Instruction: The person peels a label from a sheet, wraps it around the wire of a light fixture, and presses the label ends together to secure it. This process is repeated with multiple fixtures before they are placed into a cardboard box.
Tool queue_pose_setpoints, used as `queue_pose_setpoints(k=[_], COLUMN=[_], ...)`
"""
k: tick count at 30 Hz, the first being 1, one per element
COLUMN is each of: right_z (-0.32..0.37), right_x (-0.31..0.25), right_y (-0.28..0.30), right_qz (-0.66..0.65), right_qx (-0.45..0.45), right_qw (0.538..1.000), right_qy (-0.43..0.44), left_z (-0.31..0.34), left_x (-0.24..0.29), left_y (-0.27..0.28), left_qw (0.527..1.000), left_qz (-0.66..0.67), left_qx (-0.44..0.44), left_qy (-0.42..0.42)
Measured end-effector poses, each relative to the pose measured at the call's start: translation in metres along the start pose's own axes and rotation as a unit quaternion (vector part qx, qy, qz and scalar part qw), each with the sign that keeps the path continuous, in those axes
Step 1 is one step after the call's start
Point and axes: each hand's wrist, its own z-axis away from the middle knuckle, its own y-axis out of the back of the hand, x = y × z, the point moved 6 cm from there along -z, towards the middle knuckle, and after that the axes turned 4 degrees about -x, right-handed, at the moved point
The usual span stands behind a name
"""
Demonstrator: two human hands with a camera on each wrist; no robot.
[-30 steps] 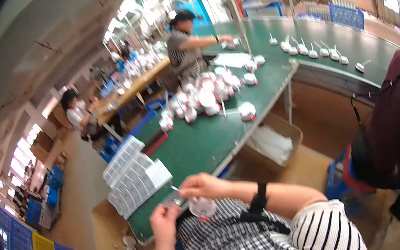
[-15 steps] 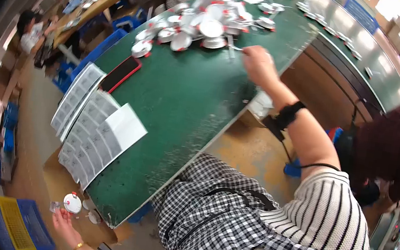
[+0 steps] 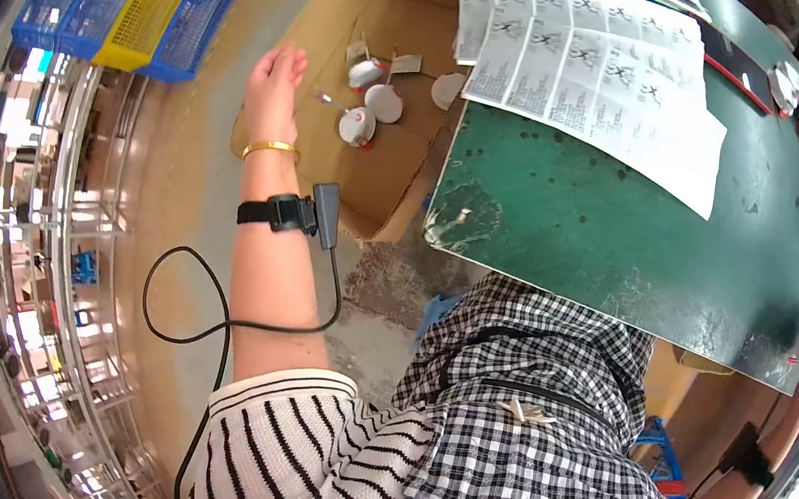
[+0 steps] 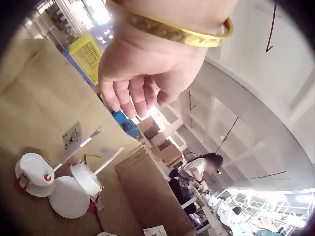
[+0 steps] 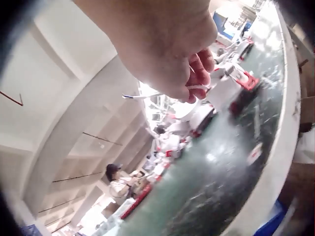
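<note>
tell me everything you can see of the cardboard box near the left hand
The cardboard box is brown and open-topped, with matte walls. It sits low beside the green table, which hides part of it. Inside lie white round pieces with red parts and thin white stems, plus small printed papers. The left hand is above its edge, apparently not touching it.

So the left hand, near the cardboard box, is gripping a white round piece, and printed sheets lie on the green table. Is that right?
Not quite: the left wrist view shows the left hand gripping nothing, though near the cardboard box. Printed sheets do lie on the green table.
</note>
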Motion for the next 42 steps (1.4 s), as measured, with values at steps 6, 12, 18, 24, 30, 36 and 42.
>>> queue_pose_setpoints(k=[6, 12, 18, 24, 30, 36, 42], right_z=[0.065, 0.1, 0.086, 0.099, 0.101, 0.084, 0.075], right_x=[-0.205, -0.337, -0.332, -0.344, -0.324, -0.327, -0.327], right_y=[-0.09, -0.166, -0.177, -0.155, -0.13, -0.123, -0.117], right_qz=[-0.155, -0.2, -0.193, -0.087, -0.125, -0.33, -0.27], right_qx=[-0.113, -0.274, -0.213, -0.084, -0.065, -0.195, -0.089], right_qw=[0.981, 0.935, 0.942, 0.899, 0.909, 0.901, 0.908], right_qy=[0.017, 0.099, 0.172, 0.421, 0.391, 0.203, 0.307], left_z=[0.131, 0.294, 0.322, 0.337, 0.351, 0.352, 0.353], left_x=[0.051, 0.102, 0.093, 0.09, 0.096, 0.096, 0.101], left_y=[-0.115, -0.221, -0.255, -0.289, -0.304, -0.307, -0.307], left_qw=[0.967, 0.792, 0.801, 0.808, 0.788, 0.778, 0.774], left_qz=[0.035, 0.001, -0.092, -0.109, -0.128, -0.158, -0.174], left_qx=[-0.241, -0.436, -0.449, -0.411, -0.425, -0.425, -0.431], left_qy=[-0.078, -0.428, -0.386, -0.407, -0.426, -0.435, -0.429])
